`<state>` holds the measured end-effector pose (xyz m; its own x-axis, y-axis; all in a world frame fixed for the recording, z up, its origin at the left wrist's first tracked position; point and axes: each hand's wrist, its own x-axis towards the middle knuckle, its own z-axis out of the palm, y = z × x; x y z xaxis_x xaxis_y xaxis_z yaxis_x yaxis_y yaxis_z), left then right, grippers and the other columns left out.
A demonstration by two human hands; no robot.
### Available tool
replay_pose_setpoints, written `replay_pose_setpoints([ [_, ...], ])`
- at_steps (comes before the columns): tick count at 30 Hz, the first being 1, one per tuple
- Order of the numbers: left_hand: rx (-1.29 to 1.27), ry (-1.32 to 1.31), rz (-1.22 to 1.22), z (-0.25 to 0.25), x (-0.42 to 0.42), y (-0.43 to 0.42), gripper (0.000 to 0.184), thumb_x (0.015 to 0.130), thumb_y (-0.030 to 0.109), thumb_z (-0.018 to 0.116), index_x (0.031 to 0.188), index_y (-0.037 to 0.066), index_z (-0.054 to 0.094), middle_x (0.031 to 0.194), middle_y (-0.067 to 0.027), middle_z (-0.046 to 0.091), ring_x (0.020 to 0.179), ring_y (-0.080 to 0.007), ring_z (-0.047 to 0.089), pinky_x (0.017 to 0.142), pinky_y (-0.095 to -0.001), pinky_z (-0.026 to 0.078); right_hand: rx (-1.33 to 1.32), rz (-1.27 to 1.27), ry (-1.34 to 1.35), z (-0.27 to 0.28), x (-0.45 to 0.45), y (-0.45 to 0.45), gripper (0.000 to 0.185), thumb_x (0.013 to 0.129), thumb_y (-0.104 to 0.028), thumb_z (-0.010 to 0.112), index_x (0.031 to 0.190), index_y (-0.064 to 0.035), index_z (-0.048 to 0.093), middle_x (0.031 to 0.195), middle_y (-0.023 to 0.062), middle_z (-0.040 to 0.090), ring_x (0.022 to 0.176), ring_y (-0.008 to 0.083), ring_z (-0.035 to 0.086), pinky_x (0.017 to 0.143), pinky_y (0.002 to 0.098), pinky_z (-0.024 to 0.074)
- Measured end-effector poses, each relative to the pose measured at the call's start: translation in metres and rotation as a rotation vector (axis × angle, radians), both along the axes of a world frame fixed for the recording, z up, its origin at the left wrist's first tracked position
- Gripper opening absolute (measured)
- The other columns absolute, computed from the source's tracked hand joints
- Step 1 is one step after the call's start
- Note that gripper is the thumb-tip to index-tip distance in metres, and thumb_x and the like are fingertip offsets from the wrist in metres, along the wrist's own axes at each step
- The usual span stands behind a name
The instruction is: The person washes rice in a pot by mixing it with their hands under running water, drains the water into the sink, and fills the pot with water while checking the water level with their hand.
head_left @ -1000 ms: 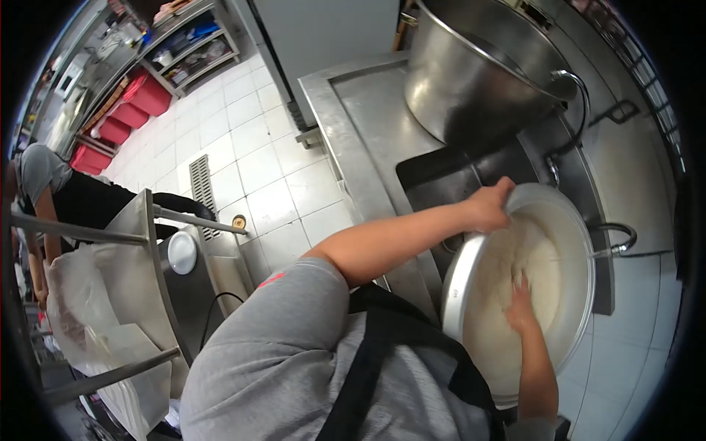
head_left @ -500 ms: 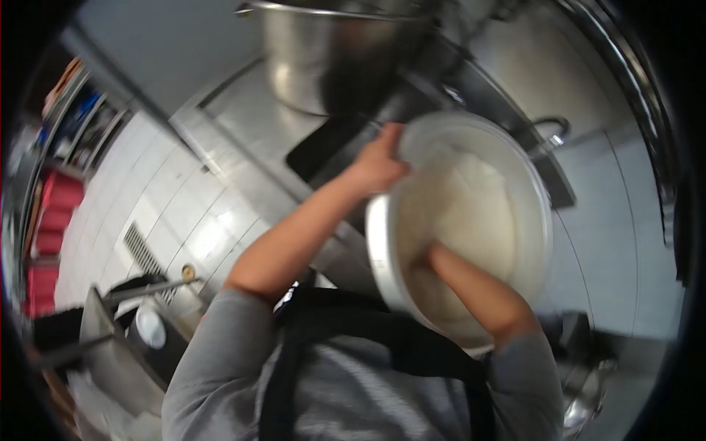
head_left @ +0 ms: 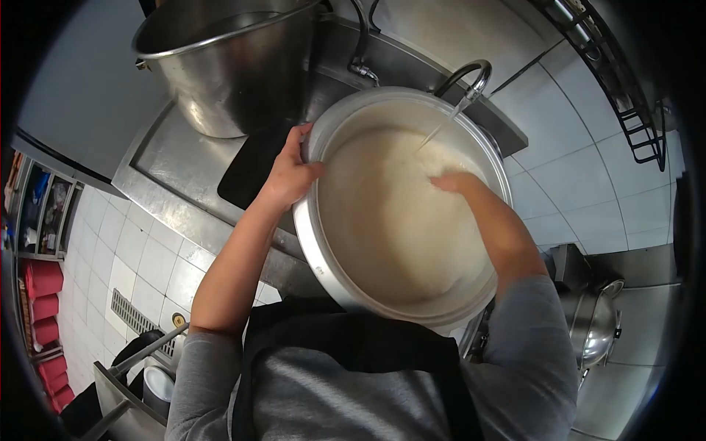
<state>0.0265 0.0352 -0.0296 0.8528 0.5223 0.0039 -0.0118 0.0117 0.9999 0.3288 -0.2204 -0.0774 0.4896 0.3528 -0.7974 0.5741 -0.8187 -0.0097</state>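
A large pale metal pot at the sink holds cloudy, cream-coloured liquid. My left hand grips the pot's left rim, thumb and fingers on either side of it. My right hand is partly sunk in the liquid near the pot's right side; its fingers are hidden below the surface. From the curved faucet above the back rim, a thin stream of water runs into the pot, close to my right hand.
A tall steel stockpot stands on the steel counter at the back left. A black wire rack hangs at upper right. Shiny cookware sits at right, red bins at far left.
The view has swung, so the pot now appears more upright and central. My right hand has moved across the liquid toward the faucet side. My left hand remains on the rim.
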Motion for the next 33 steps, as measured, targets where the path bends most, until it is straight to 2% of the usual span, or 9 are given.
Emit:
replay_pose_setpoints([
  [3,-0.042,-0.015,0.021,0.008,-0.002,-0.004,0.066,0.065,0.0,0.06,0.127,0.004,0.037,0.105,-0.0144,0.054,0.095,-0.0208,0.053,0.086,-0.0275,0.041,0.046,-0.479,0.562,-0.014,-0.023,-0.051,0.069,0.085,-0.06,0.038,0.129,-0.0077,0.047,0.139,0.0129,0.038,0.126,0.0275,0.038,0.102,0.0413,0.033],
  [7,-0.08,-0.06,0.024,0.004,-0.002,-0.004,0.065,0.065,-0.002,0.059,0.126,0.003,0.038,0.104,-0.0136,0.054,0.094,-0.0204,0.053,0.085,-0.0272,0.041,0.003,-0.774,0.587,0.011,-0.107,-0.067,0.057,0.087,-0.048,0.045,0.129,-0.0102,0.046,0.127,0.0095,0.052,0.108,0.0238,0.055,0.093,0.0423,0.0416],
  [12,-0.074,-0.047,0.04,0.0,0.001,-0.003,0.064,0.065,-0.002,0.059,0.126,0.003,0.038,0.104,-0.0138,0.053,0.094,-0.0205,0.053,0.084,-0.0271,0.041,0.646,-1.104,0.718,-0.075,-0.156,-0.085,0.05,0.094,-0.043,0.034,0.127,-0.0085,0.047,0.131,0.0108,0.048,0.118,0.0251,0.046,0.096,0.04,0.0396],
  [18,-0.084,-0.021,0.008,0.008,-0.003,-0.006,0.064,0.066,-0.001,0.059,0.126,0.004,0.037,0.103,-0.0142,0.053,0.093,-0.0201,0.052,0.083,-0.0276,0.042,1.203,-1.518,0.899,-0.077,-0.155,0.021,0.045,0.092,-0.038,0.046,0.123,-0.006,0.049,0.122,0.0091,0.054,0.109,0.0245,0.054,0.089,0.0391,0.0453],
  [19,-0.08,-0.012,0.002,0.008,-0.003,-0.005,0.063,0.067,-0.001,0.058,0.126,0.005,0.037,0.103,-0.0144,0.053,0.093,-0.0202,0.052,0.083,-0.0276,0.042,1.24,-1.511,0.687,-0.043,-0.156,0.032,0.042,0.092,-0.034,0.045,0.122,-0.0043,0.048,0.121,0.0097,0.054,0.108,0.0249,0.054,0.088,0.0393,0.0456],
  [22,-0.066,0.005,-0.002,0.006,-0.003,-0.003,0.062,0.068,-0.001,0.058,0.126,0.005,0.037,0.103,-0.0148,0.054,0.092,-0.0205,0.053,0.083,-0.0281,0.042,1.172,-1.261,0.001,-0.096,-0.069,0.028,0.033,0.091,-0.021,0.043,0.115,-0.0012,0.053,0.114,0.0147,0.057,0.104,0.0282,0.056,0.082,0.041,0.0469],
  [26,-0.112,0.004,-0.025,0.011,-0.002,-0.005,0.064,0.065,-0.004,0.056,0.126,0.006,0.037,0.108,-0.0136,0.052,0.103,-0.0211,0.05,0.093,-0.0291,0.037,0.631,-0.423,-0.527,-0.062,-0.016,0.053,0.031,0.08,-0.024,0.051,0.095,0.0001,0.065,0.109,0.0222,0.059,0.099,0.0322,0.058,0.08,0.0387,0.0471],
  [31,-0.043,0.028,-0.001,0.009,-0.003,-0.004,0.062,0.068,0.001,0.059,0.126,0.005,0.036,0.101,-0.0159,0.055,0.092,-0.021,0.054,0.083,-0.0286,0.043,0.202,-0.048,-0.374,-0.008,-0.065,0.127,0.04,0.078,-0.026,0.053,0.105,0.0016,0.062,0.118,0.0235,0.053,0.106,0.034,0.054,0.092,0.0413,0.0419],
  [33,-0.009,0.025,0.002,0.003,-0.002,-0.003,0.063,0.068,0.003,0.06,0.126,0.006,0.036,0.102,-0.0169,0.055,0.094,-0.0225,0.054,0.084,-0.029,0.042,0.164,0.222,-0.421,-0.01,-0.093,0.124,0.044,0.075,-0.025,0.055,0.112,-0.0012,0.059,0.128,0.0227,0.045,0.121,0.0341,0.038,0.099,0.0428,0.0332],
])
